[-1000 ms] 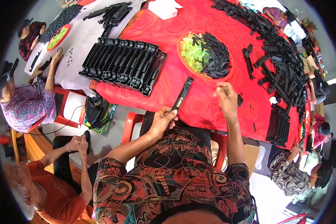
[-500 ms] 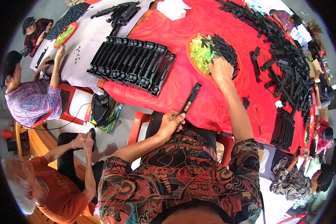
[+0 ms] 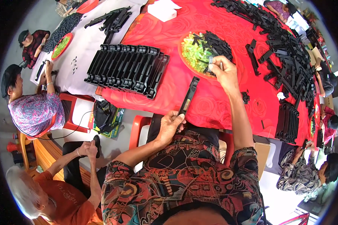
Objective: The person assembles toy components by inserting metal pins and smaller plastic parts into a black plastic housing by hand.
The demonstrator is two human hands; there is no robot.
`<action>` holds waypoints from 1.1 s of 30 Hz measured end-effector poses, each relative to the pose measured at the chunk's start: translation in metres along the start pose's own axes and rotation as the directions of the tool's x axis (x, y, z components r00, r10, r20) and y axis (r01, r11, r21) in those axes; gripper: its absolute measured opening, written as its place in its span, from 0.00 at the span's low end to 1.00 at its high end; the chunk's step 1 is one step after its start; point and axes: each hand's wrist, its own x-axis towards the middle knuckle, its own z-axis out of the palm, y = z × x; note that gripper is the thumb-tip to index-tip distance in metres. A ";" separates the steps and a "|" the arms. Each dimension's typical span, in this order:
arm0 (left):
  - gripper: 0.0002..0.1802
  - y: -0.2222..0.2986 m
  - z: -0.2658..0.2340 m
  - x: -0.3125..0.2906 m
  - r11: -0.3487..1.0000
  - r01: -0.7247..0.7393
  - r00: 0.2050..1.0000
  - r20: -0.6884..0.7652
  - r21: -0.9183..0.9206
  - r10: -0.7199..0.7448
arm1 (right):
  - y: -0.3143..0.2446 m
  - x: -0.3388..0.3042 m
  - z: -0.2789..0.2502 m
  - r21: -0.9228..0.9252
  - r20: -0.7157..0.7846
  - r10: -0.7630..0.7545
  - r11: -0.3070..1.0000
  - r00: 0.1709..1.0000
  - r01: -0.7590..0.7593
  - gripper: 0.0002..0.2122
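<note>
Strip (image 3: pixel 188 96): lower end hidden in left hand (image 3: pixel 171 125); extent inside the grip cannot be told. Right hand (image 3: pixel 225 72): pinches a piece (image 3: pixel 210 60), too small to identify; the hand hides part of the dish's (image 3: pixel 189 66) near rim. Bits (image 3: pixel 245 96) beside right forearm (image 3: pixel 237 112): too small to name. Specks (image 3: pixel 74 65) on white cloth (image 3: pixel 68 80): likewise. Pile (image 3: pixel 291 62): lower parts buried, count not possible. Basin (image 3: pixel 88 6): cut by top edge. Shirt (image 3: pixel 180 172): cut by bottom edge.
</note>
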 end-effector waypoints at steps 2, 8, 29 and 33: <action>0.09 -0.001 0.002 -0.001 0.999 -0.034 0.999 0.022 0.002 0.034 | -0.013 -0.019 -0.001 0.032 -0.013 0.056 0.998 0.998 -0.055 0.06; 0.09 -0.006 0.007 -0.004 0.997 -0.072 0.993 0.092 0.017 0.070 | -0.012 -0.062 -0.006 0.118 -0.011 0.095 0.989 0.995 -0.093 0.14; 0.17 -0.020 0.021 0.015 0.989 -0.083 0.952 0.284 -0.120 0.115 | -0.010 -0.112 0.013 0.018 -0.041 0.100 0.995 0.994 -0.099 0.04; 0.16 -0.024 0.020 0.016 0.992 -0.074 0.959 0.266 -0.101 0.098 | -0.012 -0.113 0.019 -0.017 -0.065 0.074 0.997 0.995 -0.076 0.04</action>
